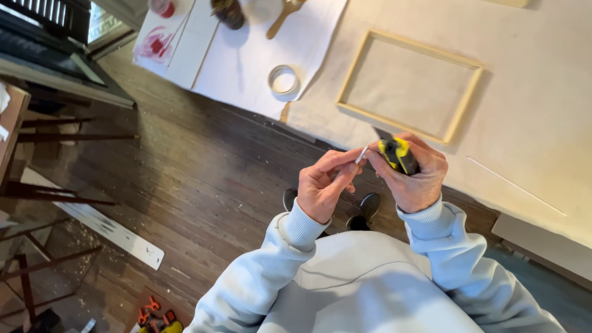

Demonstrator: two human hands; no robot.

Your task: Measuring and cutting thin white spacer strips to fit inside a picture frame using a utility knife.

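The right hand (414,176) is closed around a yellow-and-black utility knife (398,154), gripping its handle, whose long axis runs from about five o'clock up to eleven o'clock, with the working end aimed toward the left hand. The left hand (324,185) has thumb and fingertips pinched together on a small white strip (362,155), seemingly a blade, though it is too small to tell; it slants toward one o'clock and meets the knife's nose. Judging by this, the step in hand is fitting or freeing that strip at the knife's front, and the next move calls for a steady pinch and fine alignment along the handle's axis. Both hands hover above the dark wooden floor (203,179), just off the counter (542,111) edge. At twelve o'clock a bare wooden frame (351,80) lies on the paper-covered counter; at eleven o'clock sits a roll of tape (283,79).
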